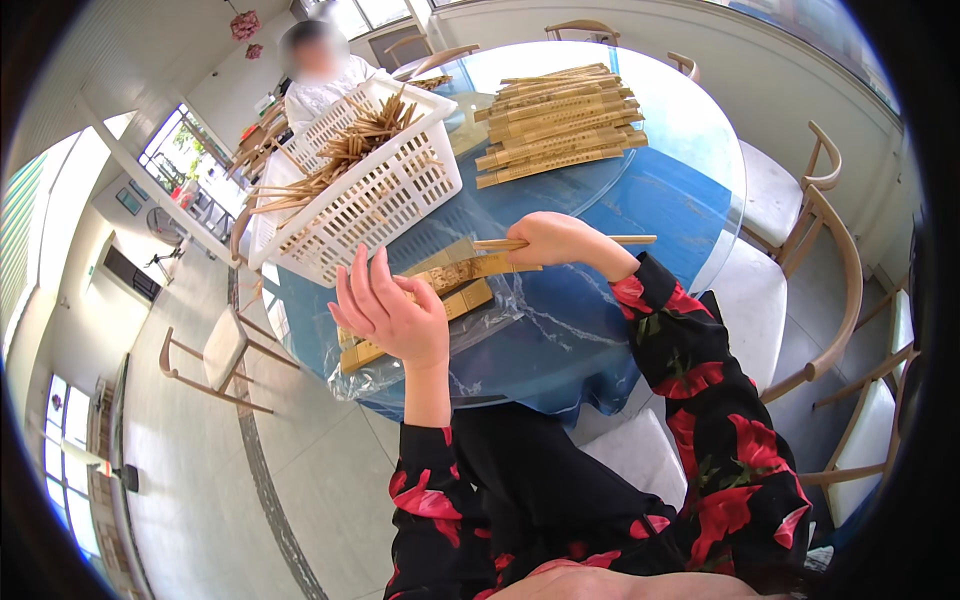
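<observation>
My right hand (562, 240) is closed around a pair of wooden chopsticks (636, 240), which stick out on both sides of the fist. Just under that fist lies a gold patterned paper sleeve (455, 274); whether the fingers also pinch it I cannot tell. My left hand (395, 312) is raised with its fingers stretched out and apart, and nothing shows in it. Beside and below it, more gold sleeves (468, 299) rest on clear plastic wrap (500, 312) near the table's front edge. The left hand hides part of them.
A white plastic basket (440, 165) with many loose chopsticks (350, 145) stands at the left. Filled gold sleeves (565, 115) are stacked on the round glass-topped table (700, 110) with its blue cloth. A person (330, 75) is beyond the basket. Wooden chairs (820, 290) surround the table.
</observation>
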A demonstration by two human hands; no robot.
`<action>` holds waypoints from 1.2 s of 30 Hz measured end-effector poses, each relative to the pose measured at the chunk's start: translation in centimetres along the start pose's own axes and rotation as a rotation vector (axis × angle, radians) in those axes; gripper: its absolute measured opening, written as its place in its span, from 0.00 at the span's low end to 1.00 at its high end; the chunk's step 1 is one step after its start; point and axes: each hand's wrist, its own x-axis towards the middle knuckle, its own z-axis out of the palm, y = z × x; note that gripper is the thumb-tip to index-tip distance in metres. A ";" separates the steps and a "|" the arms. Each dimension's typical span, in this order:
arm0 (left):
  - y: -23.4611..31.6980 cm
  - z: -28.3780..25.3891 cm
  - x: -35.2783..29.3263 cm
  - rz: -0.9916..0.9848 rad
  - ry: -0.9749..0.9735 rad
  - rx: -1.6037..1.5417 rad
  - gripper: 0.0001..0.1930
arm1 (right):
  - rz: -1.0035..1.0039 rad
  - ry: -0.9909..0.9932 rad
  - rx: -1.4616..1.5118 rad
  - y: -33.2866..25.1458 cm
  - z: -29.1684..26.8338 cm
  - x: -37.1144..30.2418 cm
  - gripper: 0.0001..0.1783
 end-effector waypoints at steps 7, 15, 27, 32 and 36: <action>0.8 0.6 -0.2 0.070 -0.188 -0.396 0.23 | -0.023 -0.023 0.121 -0.2 -0.2 -0.1 0.18; 2.5 0.9 -1.3 0.046 -0.610 -0.650 0.39 | -0.001 -0.071 0.279 -1.1 -0.9 -0.7 0.17; 1.6 1.7 -1.4 0.009 -0.686 -0.806 0.31 | 0.010 -0.163 0.526 0.0 -1.8 -0.8 0.16; 1.9 1.7 -1.2 0.241 -0.596 -0.773 0.22 | -0.027 -0.160 0.511 -1.1 -0.9 -0.8 0.15; 1.4 1.7 -1.2 0.148 -0.656 -0.801 0.20 | 0.095 -0.225 0.584 -1.4 -1.9 -1.2 0.13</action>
